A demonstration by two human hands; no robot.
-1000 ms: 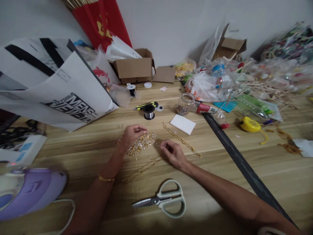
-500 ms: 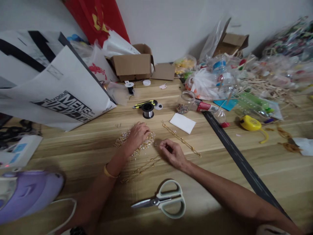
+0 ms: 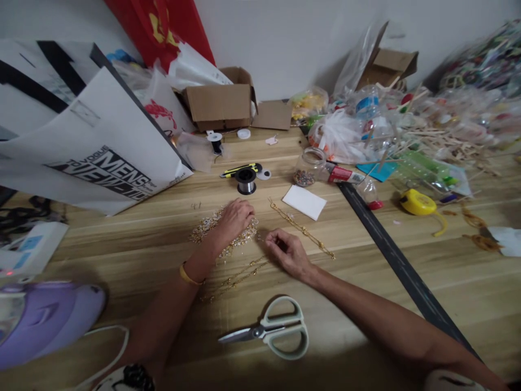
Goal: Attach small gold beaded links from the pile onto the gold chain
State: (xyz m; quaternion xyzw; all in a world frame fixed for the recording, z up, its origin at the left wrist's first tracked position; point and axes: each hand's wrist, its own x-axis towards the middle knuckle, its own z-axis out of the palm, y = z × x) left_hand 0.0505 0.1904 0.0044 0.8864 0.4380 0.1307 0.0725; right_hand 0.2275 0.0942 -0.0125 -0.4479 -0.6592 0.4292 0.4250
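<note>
A loose pile of small clear and gold beads [image 3: 207,227] lies on the wooden table. Over its right side rests my left hand [image 3: 236,217], fingers bent downward and together; their tips and anything between them are hidden. My right hand [image 3: 290,254] lies to the right of the pile, thumb and fingers pinched, on something too small to make out. One gold chain [image 3: 240,278] runs from the lower left to beneath my right hand. Beyond that hand a second gold beaded chain [image 3: 303,230] is laid out. Large scissors [image 3: 280,329] with pale handles lie nearer to me.
Behind the beads stand a wire spool [image 3: 246,181] and a yellow-black cutter [image 3: 234,172]. A bead jar [image 3: 307,168], a white card [image 3: 304,202] and a yellow tape measure [image 3: 418,202] are rightward. Left are a big paper bag [image 3: 93,136] and a purple appliance [image 3: 52,320].
My left hand has shifted slightly to the right over the bead pile. My right hand stays nearly where it was, still pinched. The view has tilted a little.
</note>
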